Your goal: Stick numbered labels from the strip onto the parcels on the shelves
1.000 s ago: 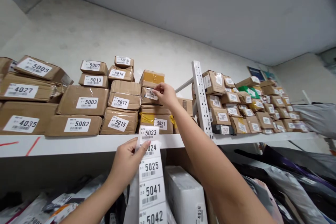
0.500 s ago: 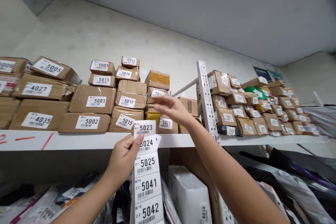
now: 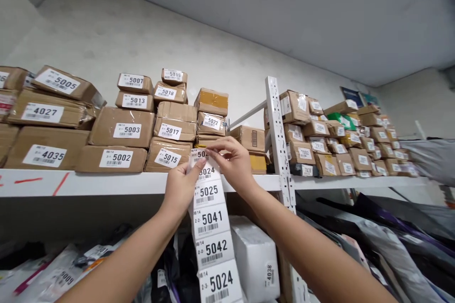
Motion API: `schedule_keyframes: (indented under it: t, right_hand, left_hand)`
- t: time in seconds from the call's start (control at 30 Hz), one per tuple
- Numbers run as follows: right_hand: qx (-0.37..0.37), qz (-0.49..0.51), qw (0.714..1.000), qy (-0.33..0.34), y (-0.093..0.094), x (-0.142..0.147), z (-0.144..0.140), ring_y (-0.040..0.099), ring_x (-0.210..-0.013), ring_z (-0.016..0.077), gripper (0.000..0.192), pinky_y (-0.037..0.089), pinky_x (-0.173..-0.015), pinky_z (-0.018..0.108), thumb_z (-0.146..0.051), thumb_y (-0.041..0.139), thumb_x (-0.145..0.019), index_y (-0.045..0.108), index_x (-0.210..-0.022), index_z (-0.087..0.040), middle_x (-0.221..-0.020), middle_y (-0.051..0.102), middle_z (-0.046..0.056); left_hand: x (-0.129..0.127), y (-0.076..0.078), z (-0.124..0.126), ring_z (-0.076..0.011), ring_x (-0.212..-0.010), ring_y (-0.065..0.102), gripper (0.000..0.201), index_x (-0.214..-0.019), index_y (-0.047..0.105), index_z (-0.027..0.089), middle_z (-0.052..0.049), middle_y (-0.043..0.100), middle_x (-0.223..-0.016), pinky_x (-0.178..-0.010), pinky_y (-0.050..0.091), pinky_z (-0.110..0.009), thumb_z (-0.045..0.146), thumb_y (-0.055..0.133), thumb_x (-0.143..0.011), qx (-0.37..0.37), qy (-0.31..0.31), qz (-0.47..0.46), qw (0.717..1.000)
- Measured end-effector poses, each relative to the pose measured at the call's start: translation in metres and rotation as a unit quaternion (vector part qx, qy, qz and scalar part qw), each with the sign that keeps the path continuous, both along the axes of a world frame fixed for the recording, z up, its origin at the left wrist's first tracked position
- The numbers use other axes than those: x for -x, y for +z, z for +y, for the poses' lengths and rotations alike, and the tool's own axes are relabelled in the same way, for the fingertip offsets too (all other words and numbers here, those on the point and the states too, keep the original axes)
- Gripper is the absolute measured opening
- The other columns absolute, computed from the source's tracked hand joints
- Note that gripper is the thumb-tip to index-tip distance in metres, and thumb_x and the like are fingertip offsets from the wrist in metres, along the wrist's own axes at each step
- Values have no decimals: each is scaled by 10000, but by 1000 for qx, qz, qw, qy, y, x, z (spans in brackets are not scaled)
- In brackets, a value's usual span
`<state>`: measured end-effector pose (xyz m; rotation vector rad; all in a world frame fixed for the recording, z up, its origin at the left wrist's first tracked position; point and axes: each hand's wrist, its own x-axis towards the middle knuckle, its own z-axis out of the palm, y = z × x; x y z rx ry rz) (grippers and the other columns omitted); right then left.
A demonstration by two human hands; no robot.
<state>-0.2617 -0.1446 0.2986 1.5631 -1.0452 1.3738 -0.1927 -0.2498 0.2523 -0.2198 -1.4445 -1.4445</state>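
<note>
A long strip of white barcode labels (image 3: 212,220) hangs in front of me, numbered 5024, 5025, 5041, 5042. My left hand (image 3: 182,187) pinches the strip near its top from the left. My right hand (image 3: 232,163) grips the topmost label at the strip's upper end, fingers pinched on its edge. Just behind the hands stands a stack of brown cardboard parcels; the small parcel labelled 5022 (image 3: 211,124) sits in it, below an unlabelled taped box (image 3: 212,101).
A white shelf board (image 3: 106,182) carries many labelled brown parcels to the left and right. A white perforated upright (image 3: 279,137) divides the shelf. Below are a white box marked 4038 (image 3: 254,258) and dark and grey mail bags.
My right hand has left the parcel 5022 on the stack and come down to the top of the label strip. The strip has risen slightly with my left hand.
</note>
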Motion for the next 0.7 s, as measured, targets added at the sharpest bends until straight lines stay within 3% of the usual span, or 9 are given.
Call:
schedule_keyframes:
  t: [0.1,0.23,0.3,0.37,0.5,0.6,0.7]
  right_hand:
    - [36,27,999,-5,25,-1,-9,598,-721,133,22,494,-621,269,-209,686,-756,708,-755,-212,-767,630,16]
    - [111,47,991,-63,97,13,-27,600,-760,139,70,502,-729,299,-160,635,-790,688,-830,-182,-839,657,35]
    - [144,38,979,-142,133,24,-35,583,-752,138,94,487,-766,303,-122,601,-799,678,-834,-162,-829,624,40]
    - [133,48,959,-246,155,33,-39,560,-751,142,118,470,-784,305,-108,569,-807,673,-837,-155,-828,586,43]
    - [91,109,906,-399,160,36,-35,514,-721,151,185,460,-699,324,-209,521,-849,663,-966,-193,-992,548,72]
    - [121,120,892,-419,156,29,-31,516,-868,209,388,463,-736,361,-260,552,-832,550,-1220,-244,-1122,497,99]
    - [143,-3,909,-391,161,19,-36,443,-1097,328,694,431,-876,480,-428,607,-781,348,-1382,-196,-1208,433,172]
  left_hand:
    - [-4,2,-3,-109,-508,507,448,-632,617,141,0,611,-566,-461,370,-205,570,740,-597,23,25,7,999]
    - [-18,1,-3,-156,-591,600,375,-673,673,149,-39,695,-655,-516,454,-231,509,756,-610,55,52,-18,997]
    - [-27,-4,-3,-167,-614,627,356,-710,700,160,-42,717,-675,-524,474,-229,503,746,-624,64,60,-35,996]
    - [-38,-12,-5,-176,-635,645,369,-730,710,172,-37,732,-696,-527,488,-224,520,746,-613,56,58,-50,995]
    - [-60,-31,-11,-184,-652,658,423,-750,714,188,-22,738,-699,-542,504,-218,564,756,-560,14,90,-78,993]
    - [-71,-41,-17,-188,-661,664,467,-790,718,204,-22,747,-741,-558,518,-218,580,763,-517,-24,102,-92,990]
    - [-75,-47,-21,-192,-623,658,511,-782,716,211,-28,743,-712,-537,525,-224,602,775,-458,-50,85,-119,988]
